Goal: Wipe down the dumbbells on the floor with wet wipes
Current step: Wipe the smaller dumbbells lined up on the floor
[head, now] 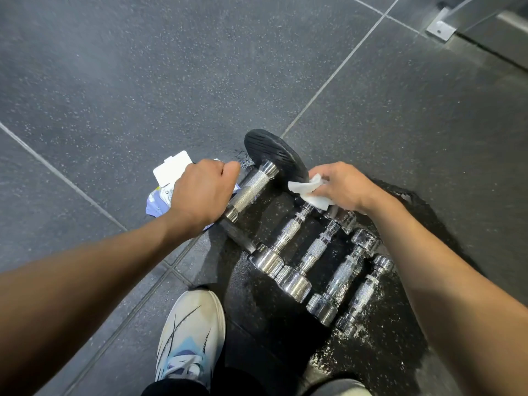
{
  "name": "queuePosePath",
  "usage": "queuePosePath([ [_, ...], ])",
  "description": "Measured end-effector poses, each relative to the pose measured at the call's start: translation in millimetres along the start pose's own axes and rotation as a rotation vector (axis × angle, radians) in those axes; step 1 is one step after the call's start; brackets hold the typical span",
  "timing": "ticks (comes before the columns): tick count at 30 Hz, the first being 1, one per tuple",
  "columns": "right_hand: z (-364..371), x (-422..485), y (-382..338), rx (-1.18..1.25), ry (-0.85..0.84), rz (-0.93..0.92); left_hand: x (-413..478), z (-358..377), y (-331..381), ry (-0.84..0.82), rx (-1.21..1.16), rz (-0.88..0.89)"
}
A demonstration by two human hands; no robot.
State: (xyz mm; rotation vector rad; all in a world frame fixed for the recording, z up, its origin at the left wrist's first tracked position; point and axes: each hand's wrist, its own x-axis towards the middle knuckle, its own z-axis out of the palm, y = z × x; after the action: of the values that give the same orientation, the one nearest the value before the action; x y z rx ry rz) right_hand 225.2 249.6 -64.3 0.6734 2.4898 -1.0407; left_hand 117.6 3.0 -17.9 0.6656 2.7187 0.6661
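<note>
A large dumbbell [251, 190] with black rubber plates and a knurled chrome handle lies on the dark floor. My left hand [201, 192] is curled into a fist at the left side of that handle and holds it, its fingertips hidden underneath. My right hand [343, 187] pinches a crumpled white wet wipe [307, 192] and presses it against the lower edge of the far black plate [274, 155]. Several small chrome dumbbells [320, 252] lie side by side just below my right hand.
An open wet wipe pack [168, 175] lies on the floor, partly under my left hand. The floor [380, 347] around the chrome dumbbells is wet. My shoe [191, 332] stands just left of them. A metal bracket [441, 30] and a wall base are at the far right.
</note>
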Motion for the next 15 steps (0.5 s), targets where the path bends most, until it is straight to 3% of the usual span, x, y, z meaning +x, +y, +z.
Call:
queuePosePath([
  [3, -2.4, -3.5, 11.2, 0.217, 0.168, 0.089, 0.3, -0.1, -0.8, 0.006, 0.003, 0.003],
  [8, -1.7, -7.6, 24.7, 0.049, 0.523, 0.219, -1.0, -0.6, 0.5, 0.009, 0.006, 0.035],
  [12, 9.0, -12.7, 26.5, -0.251, 0.563, 0.192, -1.1, -1.3, 0.0, 0.007, 0.002, 0.027],
  [15, 22.6, -15.5, 23.9, -0.324, 0.554, 0.144, -1.9, -1.3, 0.7, 0.01, -0.002, 0.038],
])
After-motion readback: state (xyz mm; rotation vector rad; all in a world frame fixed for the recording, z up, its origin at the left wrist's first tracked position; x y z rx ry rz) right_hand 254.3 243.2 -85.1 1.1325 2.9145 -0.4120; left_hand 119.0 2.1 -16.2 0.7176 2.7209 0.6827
